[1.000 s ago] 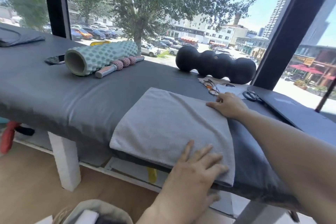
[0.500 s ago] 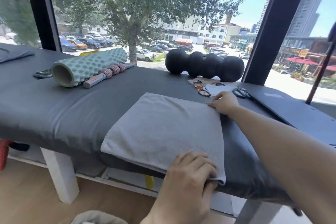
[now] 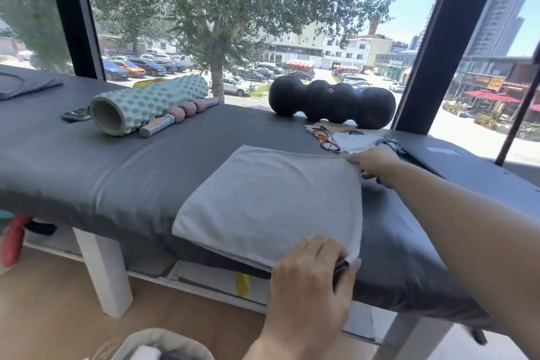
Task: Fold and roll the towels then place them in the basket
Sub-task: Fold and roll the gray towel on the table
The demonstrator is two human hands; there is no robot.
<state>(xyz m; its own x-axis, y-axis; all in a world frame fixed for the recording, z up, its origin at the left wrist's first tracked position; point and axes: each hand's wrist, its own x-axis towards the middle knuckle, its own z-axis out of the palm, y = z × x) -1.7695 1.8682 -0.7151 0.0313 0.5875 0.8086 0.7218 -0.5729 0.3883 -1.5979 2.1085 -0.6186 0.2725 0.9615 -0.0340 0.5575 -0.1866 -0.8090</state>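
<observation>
Folded grey towel point(image 3: 268, 202) found flat on the dark padded surface point(image 3: 87, 172), near edge overhanging the front rim, far edge short of the glasses point(image 3: 325, 139) and papers. Left hand point(image 3: 309, 280), flat on the cloth a second ago, now curled at the near right corner, grip pinching that corner. Right hand point(image 3: 375, 165), resting at the far right corner before, now pinching that corner, cloth slightly lifted there. Both right-side corners thus taken up where earlier only pressed; judged as smoothing finished and the next fold, or the start of the roll, about to be drawn from the right edge toward the left. Towel roughly rectangular, long axis hard to fix under wide-angle distortion; appears to run near-to-far, tilted slightly leftward at the far end. Held right edge running straight between the two hands. Basket point(image 3: 163, 345) partly in view at bottom of frame on the floor, a pale item inside, well apart from the towel. Mint foam roller point(image 3: 146, 102) and black peanut roller point(image 3: 331, 101) lying at the far side, clear of the work.
</observation>
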